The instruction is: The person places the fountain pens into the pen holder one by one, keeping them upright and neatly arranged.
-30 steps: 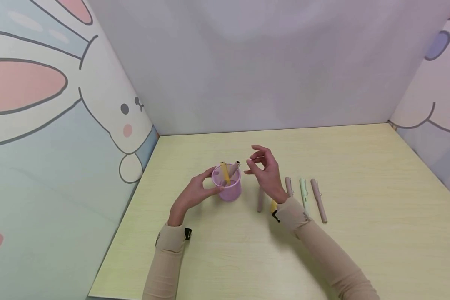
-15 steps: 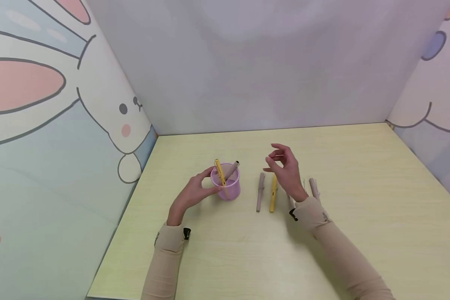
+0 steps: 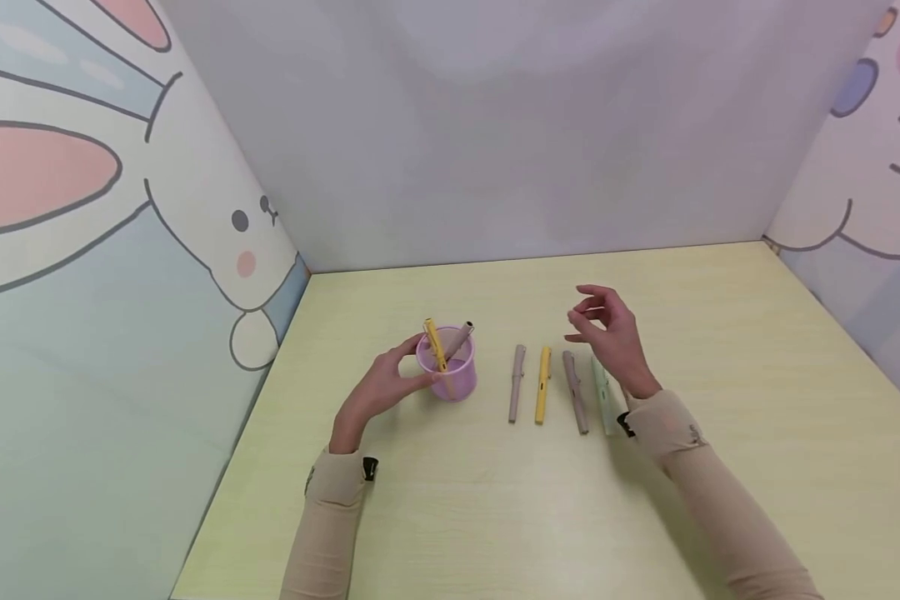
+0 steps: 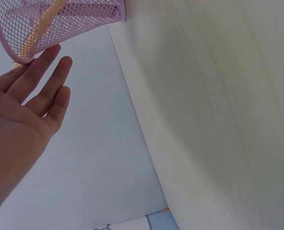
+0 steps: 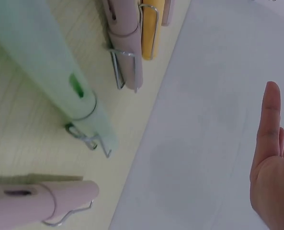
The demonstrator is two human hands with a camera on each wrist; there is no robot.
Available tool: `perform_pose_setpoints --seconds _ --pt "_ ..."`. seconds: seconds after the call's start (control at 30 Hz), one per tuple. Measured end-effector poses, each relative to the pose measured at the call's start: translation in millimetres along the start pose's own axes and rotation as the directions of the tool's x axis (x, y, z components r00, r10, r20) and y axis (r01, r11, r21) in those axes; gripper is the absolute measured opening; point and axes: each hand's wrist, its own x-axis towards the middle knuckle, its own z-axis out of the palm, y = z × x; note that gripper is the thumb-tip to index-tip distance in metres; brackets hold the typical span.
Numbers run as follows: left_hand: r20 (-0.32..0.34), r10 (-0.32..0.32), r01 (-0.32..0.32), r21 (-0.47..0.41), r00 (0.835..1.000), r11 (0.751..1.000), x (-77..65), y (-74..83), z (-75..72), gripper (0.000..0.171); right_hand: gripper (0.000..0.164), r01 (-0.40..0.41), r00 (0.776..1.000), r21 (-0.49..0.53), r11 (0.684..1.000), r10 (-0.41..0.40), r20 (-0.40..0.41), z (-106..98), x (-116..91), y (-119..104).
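Observation:
My left hand (image 3: 384,386) grips the rim of a pink mesh pen cup (image 3: 459,385), thumb on the near side and fingers behind. Inside the cup lean a yellow pen (image 3: 434,340) and a mauve pen (image 3: 460,340). My right hand (image 3: 617,340) hovers with nothing in it, fingers loosely bent, above a row of pens on the table. That row has a mauve pen (image 3: 517,383), a yellow pen (image 3: 543,386), another mauve pen (image 3: 575,392) and a mint-green pen (image 3: 602,396). The right wrist view shows one more mauve pen (image 5: 17,206), mostly hidden by my right wrist in the head view.
The pale wood-grain table (image 3: 457,517) ends at a plain grey back wall (image 3: 510,142). A wall panel with a cartoon rabbit (image 3: 195,217) stands along the left edge, and another printed panel (image 3: 855,208) at the right.
My right hand has moved right, away from the cup and over the row of pens. The yellow pen in the cup has tipped leftward against the rim. My left hand stays on the cup.

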Motion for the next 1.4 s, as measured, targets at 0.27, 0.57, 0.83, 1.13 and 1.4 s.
perform_pose_setpoints --seconds 0.27,0.57,0.83,1.13,1.4 --pt "-0.007 0.002 -0.002 0.003 1.0 1.0 -1.0 -0.7 -0.3 0.082 0.039 -0.023 1.0 -0.052 0.998 0.023 -0.001 -19 -6 -2" --pt "0.005 0.013 -0.013 -0.012 1.0 1.0 -2.0 -0.1 -1.9 0.082 0.044 -0.069 0.998 -0.118 0.991 0.069 -0.003 -38 -9 2" --pt "0.005 0.013 -0.013 -0.011 1.0 1.0 -1.9 -0.6 -1.8 0.083 0.041 -0.102 0.995 -0.138 0.985 0.1 -0.023 -51 -13 6" --pt "0.007 0.023 -0.022 -0.024 1.0 0.999 -2.0 0.4 -2.5 0.081 0.039 -0.114 0.994 -0.162 0.98 0.111 -0.026 -62 -20 7" --pt "0.008 0.026 -0.026 -0.021 1.0 0.999 -2.3 1.7 -3.0 0.08 0.034 -0.144 0.99 -0.153 0.978 0.143 -0.019 -73 -25 9"
